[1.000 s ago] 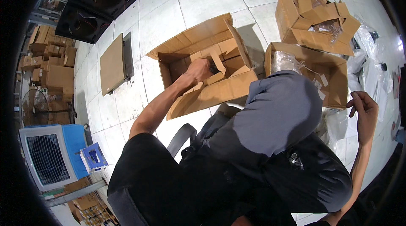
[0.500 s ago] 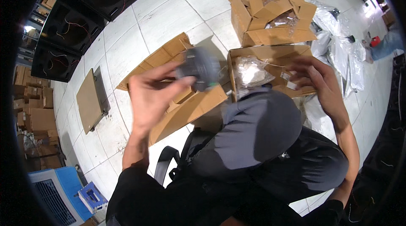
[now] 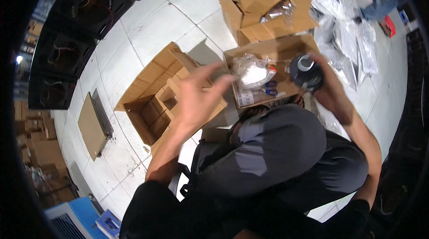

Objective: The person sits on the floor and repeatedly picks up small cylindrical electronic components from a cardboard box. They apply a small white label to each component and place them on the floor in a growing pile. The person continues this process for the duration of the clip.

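Note:
My right hand (image 3: 333,89) grips a black round part (image 3: 306,74), which looks like a speaker driver with a pale ring on its top. It is held over the right side of a shallow cardboard box (image 3: 292,44). In that box lie a clear plastic bag with pale contents (image 3: 254,72) and blue-handled scissors (image 3: 271,88). My left hand (image 3: 199,93), a little blurred, holds nothing, its fingers apart. It hovers over the right side of an open cardboard box with dividers (image 3: 154,80), partly hiding its inside.
Behind stands another cardboard box (image 3: 248,31) with raised flaps. Silvery plastic bags (image 3: 346,44) lie to the right, with a person's leg (image 3: 386,4) beyond. Black speaker cabinets (image 3: 60,55) line the far left. A wheeled board (image 3: 91,127) rests on the tiled floor.
The black round part has passed from my left hand to my right. My left hand has opened, and my right has closed around the part. The view has shifted slightly.

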{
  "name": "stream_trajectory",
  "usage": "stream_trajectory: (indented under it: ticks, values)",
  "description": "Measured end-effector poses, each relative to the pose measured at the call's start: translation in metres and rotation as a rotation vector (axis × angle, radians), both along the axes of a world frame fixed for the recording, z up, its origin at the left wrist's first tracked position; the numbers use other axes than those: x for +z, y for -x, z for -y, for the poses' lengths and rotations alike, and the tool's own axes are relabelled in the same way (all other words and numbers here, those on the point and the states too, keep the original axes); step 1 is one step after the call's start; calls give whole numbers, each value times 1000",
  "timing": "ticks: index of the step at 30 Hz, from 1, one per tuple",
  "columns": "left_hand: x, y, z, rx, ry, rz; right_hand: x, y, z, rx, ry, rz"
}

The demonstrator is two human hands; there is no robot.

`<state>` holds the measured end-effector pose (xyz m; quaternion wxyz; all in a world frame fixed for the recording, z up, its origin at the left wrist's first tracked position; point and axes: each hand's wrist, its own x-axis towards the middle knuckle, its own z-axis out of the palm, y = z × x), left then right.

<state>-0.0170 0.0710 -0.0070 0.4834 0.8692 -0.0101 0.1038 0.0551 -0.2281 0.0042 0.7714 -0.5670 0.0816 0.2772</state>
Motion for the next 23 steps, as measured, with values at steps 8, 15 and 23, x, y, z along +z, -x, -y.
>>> stream_trajectory:
  ticks: [8, 15, 23]
  values:
    - [-105, 65, -130, 289, -497, -301, 32, -4, 67, -510, -64, 93]
    - [-148, 61, -139, 236, -843, -499, 33, 0, 75, -642, -74, 82]
    - [-174, 55, -167, 115, -807, -504, 25, 3, 81, -484, -151, 216]
